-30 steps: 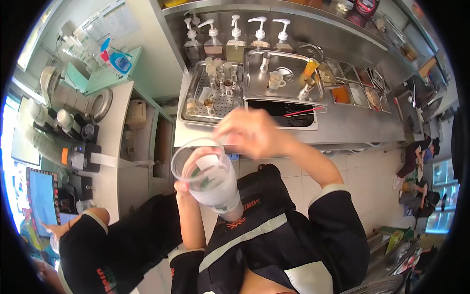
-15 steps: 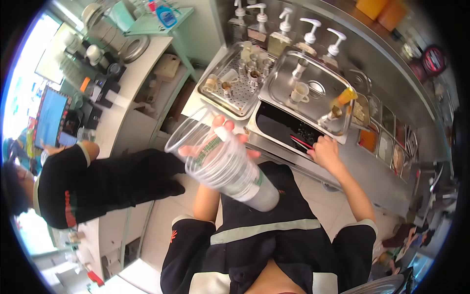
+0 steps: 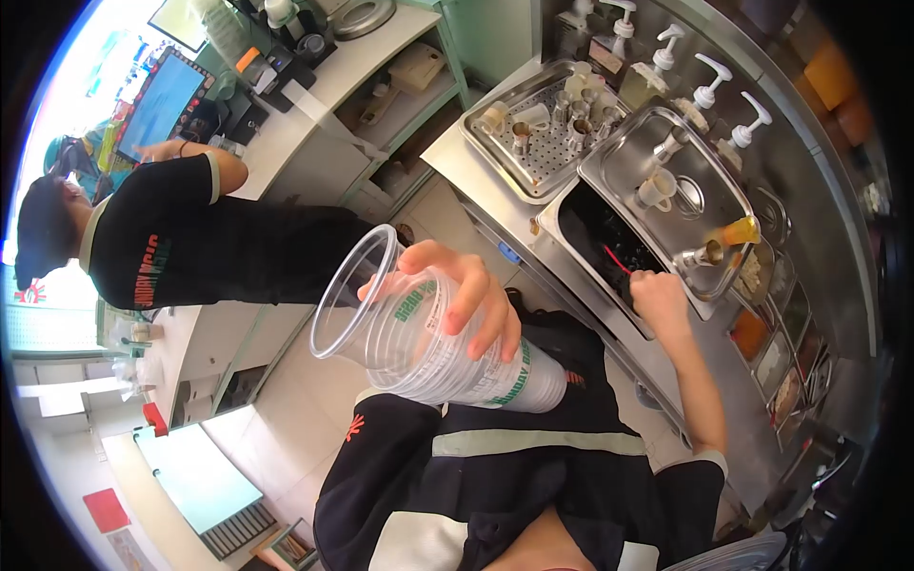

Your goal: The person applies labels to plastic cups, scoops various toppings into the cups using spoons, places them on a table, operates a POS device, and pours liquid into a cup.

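Stainless steel covers the bench (image 3: 728, 395) on the right, where the right hand (image 3: 660, 305) closes its fingers on a red utensil (image 3: 617, 260) at a dark-filled pan (image 3: 578, 264). Left of it, the left hand (image 3: 471, 300) grips stacked clear plastic cups (image 3: 419, 366).

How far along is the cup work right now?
Done: the cup stack is up in the left hand. In hand: the right hand grips the red handle at the dark-filled pan. Left, probably: parting and filling cups, since they sit nested and the top cup looks empty.
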